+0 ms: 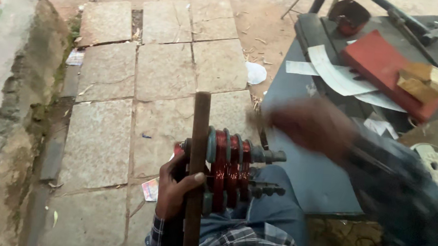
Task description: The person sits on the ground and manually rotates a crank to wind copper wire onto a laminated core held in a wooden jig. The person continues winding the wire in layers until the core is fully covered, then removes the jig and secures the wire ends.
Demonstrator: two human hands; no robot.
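Note:
My left hand (173,189) grips a rusty upright metal bar (199,137) that carries a winding former with red copper wire coils (226,165) between grey-blue discs. A dark bolt shaft (271,156) sticks out to the right of the coils. The assembly rests over my knee, which is in blue trousers. My right hand (310,126) is blurred with motion, up and to the right of the coils, apart from them. I cannot tell whether it holds anything.
A dark metal workbench (299,166) stands at right with a red box (385,68), small cardboard boxes (424,79), papers (332,72), a red bowl (348,16) and tools. Stone paving (128,90) lies ahead; a concrete kerb (7,96) runs along the left.

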